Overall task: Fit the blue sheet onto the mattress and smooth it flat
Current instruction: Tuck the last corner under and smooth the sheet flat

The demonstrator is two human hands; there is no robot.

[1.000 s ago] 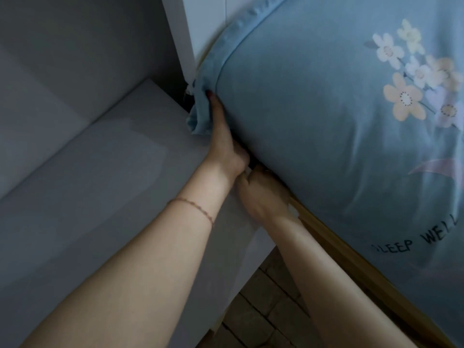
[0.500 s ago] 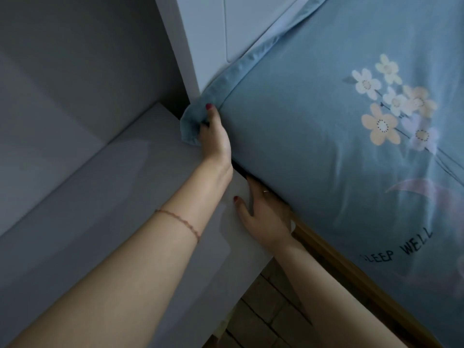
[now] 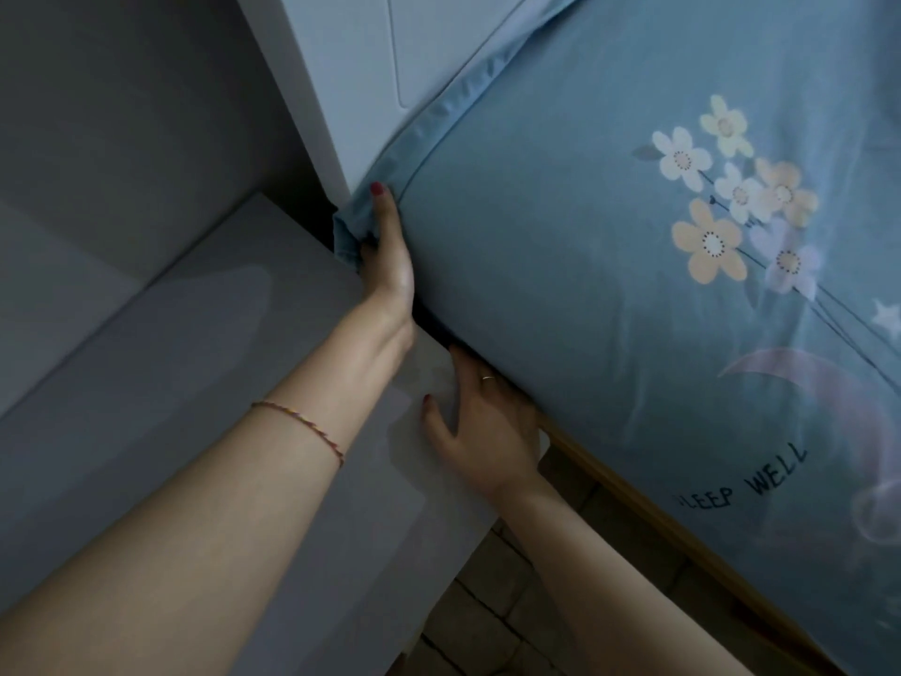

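Left hand (image 3: 387,258) pinches loose corner flap of blue sheet (image 3: 560,265) at mattress corner, beside white cabinet (image 3: 341,90). Right hand (image 3: 480,422) lower along same mattress edge, fingers spread flat, tips hidden under sheet. Flap lies nearer left hand; tuck goes downward.

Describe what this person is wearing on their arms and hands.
Both forearms are bare, no sleeves showing. The left wrist has a thin beaded bracelet in reddish and pale tones. The right hand wears a slim ring. Nails on the left hand and right hand are painted red.
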